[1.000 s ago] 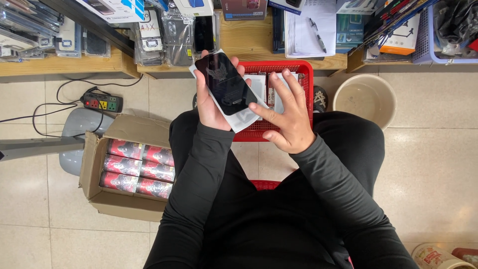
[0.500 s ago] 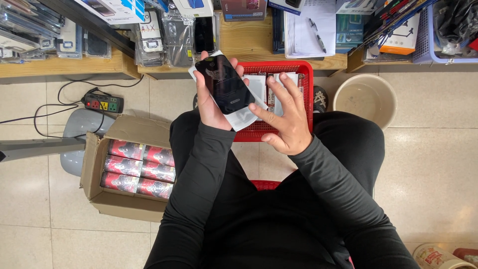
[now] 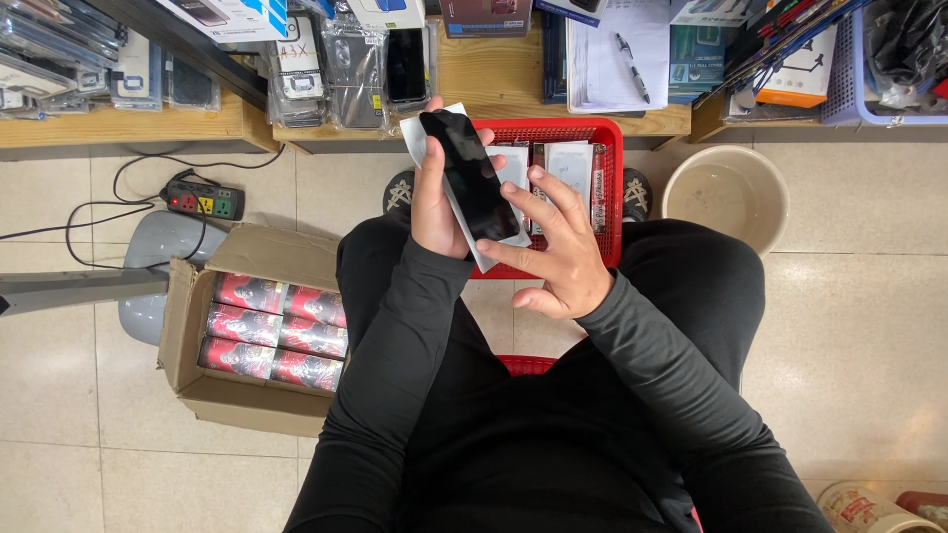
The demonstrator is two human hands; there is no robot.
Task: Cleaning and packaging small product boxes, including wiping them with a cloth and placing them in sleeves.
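The dark phone-shaped panel [image 3: 470, 176] in the left hand [image 3: 439, 202] now tilts a little more upright than before, its top edge nearer the upper centre of the frame. The right hand [image 3: 555, 259] sits slightly lower, fingertips [image 3: 491, 247] meeting the panel's lower corner.

Open cardboard box [image 3: 259, 331] on the tiled floor at left, packed with red-and-black packages [image 3: 278, 331]. Power strip [image 3: 203, 198] with black cable near the wooden shelf's front edge; beige bucket [image 3: 726, 194] at right, just beside the red basket [image 3: 613, 192].
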